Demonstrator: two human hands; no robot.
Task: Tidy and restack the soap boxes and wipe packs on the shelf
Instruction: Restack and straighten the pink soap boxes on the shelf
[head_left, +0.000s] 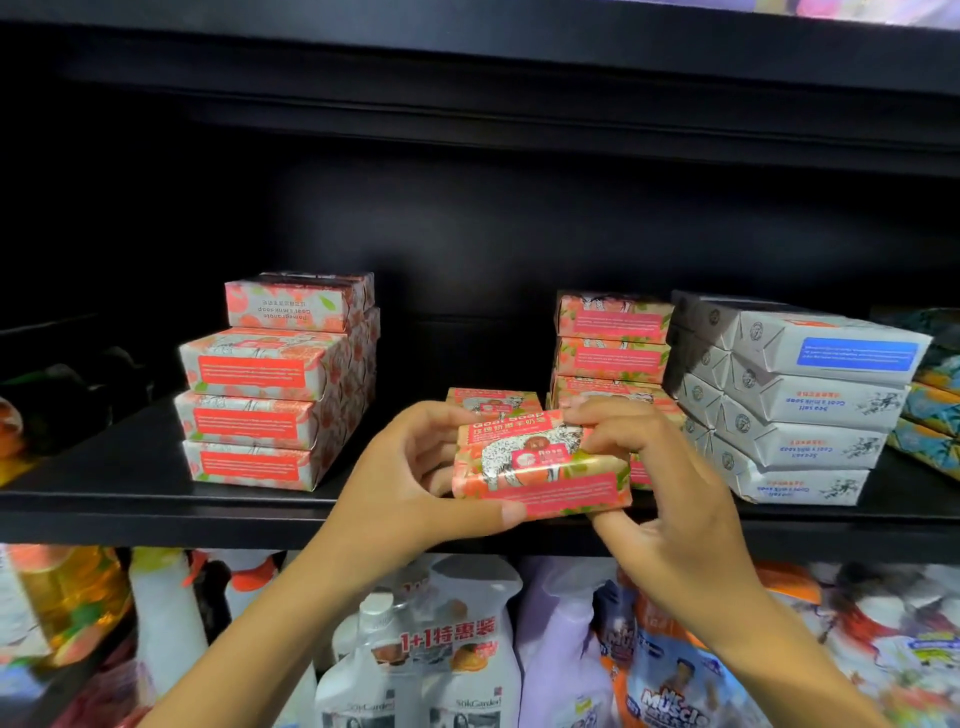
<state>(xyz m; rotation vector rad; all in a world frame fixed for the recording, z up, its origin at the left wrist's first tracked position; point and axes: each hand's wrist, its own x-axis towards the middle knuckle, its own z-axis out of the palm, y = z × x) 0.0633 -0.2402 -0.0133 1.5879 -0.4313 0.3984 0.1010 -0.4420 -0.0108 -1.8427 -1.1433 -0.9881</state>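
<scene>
Both hands hold one pink rose goat soap box (540, 467) just in front of the black shelf (130, 499). My left hand (410, 478) grips its left end, thumb underneath. My right hand (660, 467) pinches its right end. Another pink box (491, 401) lies flat on the shelf behind it. A stack of several pink soap boxes (275, 395) stands at the left. A second pink stack (610, 343) rises behind my right hand. A leaning stack of white sea salt soap boxes (800, 410) stands to the right.
Colourful packs (930, 410) sit at the shelf's far right edge. Dark items (62, 395) lie at the far left. Below the shelf stand spray bottles and refill pouches (457, 649). An upper shelf board (519, 67) hangs overhead.
</scene>
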